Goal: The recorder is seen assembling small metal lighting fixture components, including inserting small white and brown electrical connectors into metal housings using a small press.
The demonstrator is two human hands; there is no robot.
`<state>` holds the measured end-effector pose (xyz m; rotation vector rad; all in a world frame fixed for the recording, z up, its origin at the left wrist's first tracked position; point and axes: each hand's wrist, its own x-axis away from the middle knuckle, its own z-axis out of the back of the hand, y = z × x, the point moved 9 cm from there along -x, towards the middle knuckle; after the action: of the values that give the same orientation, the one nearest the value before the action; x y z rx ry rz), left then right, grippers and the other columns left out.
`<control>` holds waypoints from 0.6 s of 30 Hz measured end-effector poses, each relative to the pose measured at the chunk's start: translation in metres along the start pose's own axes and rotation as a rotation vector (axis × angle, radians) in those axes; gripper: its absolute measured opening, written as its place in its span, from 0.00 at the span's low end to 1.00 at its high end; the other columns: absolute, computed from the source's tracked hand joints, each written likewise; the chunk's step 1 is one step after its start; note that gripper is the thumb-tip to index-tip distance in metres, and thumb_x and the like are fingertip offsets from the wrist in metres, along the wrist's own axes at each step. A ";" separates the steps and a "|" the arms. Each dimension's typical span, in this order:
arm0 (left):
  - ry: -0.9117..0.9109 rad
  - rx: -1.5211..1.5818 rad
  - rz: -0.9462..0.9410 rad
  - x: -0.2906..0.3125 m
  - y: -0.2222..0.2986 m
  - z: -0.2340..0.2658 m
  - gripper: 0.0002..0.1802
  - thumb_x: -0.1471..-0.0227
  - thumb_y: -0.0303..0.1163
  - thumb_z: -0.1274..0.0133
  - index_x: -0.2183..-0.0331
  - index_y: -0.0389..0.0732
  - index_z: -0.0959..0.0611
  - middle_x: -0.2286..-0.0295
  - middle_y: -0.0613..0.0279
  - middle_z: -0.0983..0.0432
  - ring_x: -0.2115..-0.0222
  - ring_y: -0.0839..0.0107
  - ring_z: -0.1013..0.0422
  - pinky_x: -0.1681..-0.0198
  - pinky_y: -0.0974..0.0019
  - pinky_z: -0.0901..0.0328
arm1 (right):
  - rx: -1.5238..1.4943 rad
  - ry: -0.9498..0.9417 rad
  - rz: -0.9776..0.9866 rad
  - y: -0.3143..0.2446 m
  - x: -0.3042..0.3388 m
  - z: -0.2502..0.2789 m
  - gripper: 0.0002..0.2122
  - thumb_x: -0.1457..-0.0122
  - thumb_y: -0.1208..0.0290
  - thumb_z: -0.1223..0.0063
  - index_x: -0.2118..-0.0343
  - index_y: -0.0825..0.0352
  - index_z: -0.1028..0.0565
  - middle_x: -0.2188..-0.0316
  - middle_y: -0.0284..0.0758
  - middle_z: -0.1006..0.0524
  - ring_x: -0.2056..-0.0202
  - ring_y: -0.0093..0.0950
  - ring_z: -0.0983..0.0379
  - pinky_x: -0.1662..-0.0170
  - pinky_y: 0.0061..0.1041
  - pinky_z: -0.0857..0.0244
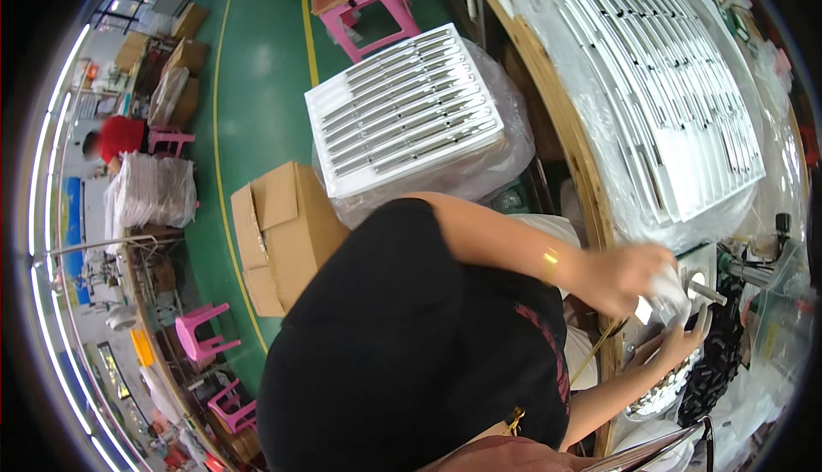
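Note:
My left hand (pixel 625 279), smeared by motion, is closed on a white, cloth-like thing (pixel 671 296) above the edge of the workbench. Just below it, my right hand (pixel 676 348) has its fingers apart and bent toward the white thing; I cannot make out anything held in it. A short metal cylinder (pixel 707 292) sticks out beside both hands, in front of a pale plate. A heap of small black parts (pixel 715 365) lies beyond my right hand, and a bowl of shiny metal pieces (pixel 659 395) is partly covered by that forearm.
White trays of long metal strips (pixel 659 87) lie on plastic film on the bench (pixel 561 104). Another strip-filled tray (pixel 338 95) rests on a wrapped stack at left. A cardboard box (pixel 308 232), pink stools (pixel 201 331) and a person in red (pixel 122 136) are farther left.

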<state>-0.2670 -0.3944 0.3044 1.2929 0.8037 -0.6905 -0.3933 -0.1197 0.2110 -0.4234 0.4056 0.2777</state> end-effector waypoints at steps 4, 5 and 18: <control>0.010 -0.495 0.506 0.090 -0.033 0.169 0.17 0.58 0.26 0.40 0.62 0.40 0.21 0.66 0.60 0.24 0.64 0.63 0.28 0.60 0.64 0.34 | -0.182 -0.101 -0.402 0.029 0.029 0.022 0.20 0.42 0.64 0.49 0.50 0.72 0.30 0.49 0.44 0.31 0.51 0.36 0.33 0.47 0.28 0.42; 0.210 -0.584 0.806 0.143 -0.042 0.228 0.13 0.57 0.27 0.41 0.65 0.40 0.20 0.67 0.58 0.23 0.65 0.61 0.27 0.61 0.63 0.34 | -0.175 -0.086 -0.416 0.031 0.036 0.029 0.20 0.42 0.65 0.50 0.50 0.71 0.30 0.49 0.43 0.30 0.51 0.34 0.32 0.47 0.27 0.41; -0.113 -1.774 1.226 0.339 -0.016 0.592 0.08 0.61 0.21 0.51 0.73 0.35 0.21 0.69 0.50 0.25 0.64 0.53 0.30 0.57 0.55 0.34 | -0.261 -0.020 -0.483 -0.017 0.060 0.038 0.19 0.40 0.70 0.52 0.47 0.72 0.33 0.49 0.38 0.29 0.52 0.26 0.33 0.47 0.21 0.42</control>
<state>-0.0157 -0.9822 0.0660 -0.1049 0.1487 0.8753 -0.3218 -0.1067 0.2224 -0.7572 0.2368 -0.1380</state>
